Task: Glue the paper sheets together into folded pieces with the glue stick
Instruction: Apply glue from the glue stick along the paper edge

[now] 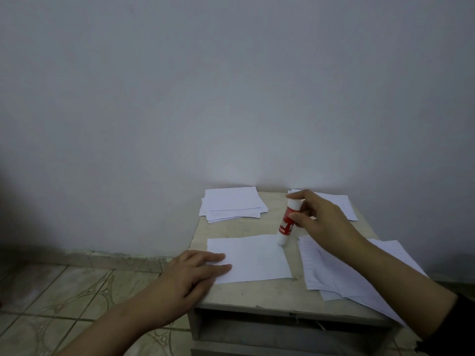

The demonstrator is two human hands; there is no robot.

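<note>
Red-white glue stick (287,222) tip-down on white sheet (254,258)

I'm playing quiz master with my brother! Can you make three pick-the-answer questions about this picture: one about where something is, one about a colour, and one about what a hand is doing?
1. Where does the tip of the glue stick touch?
A. the far right corner of the middle sheet
B. the floor
C. the back left stack

2. What colour is the glue stick's label?
A. green
B. red
C. blue

3. What is the left hand doing?
A. holding scissors
B. making a fist in the air
C. pressing flat on the middle sheet

Answers:
1. A, since the right hand holds the stick with its tip down on that corner.
2. B, as the band round the white tube is red.
3. C, as its straight fingers lie on the sheet's left edge.
</note>
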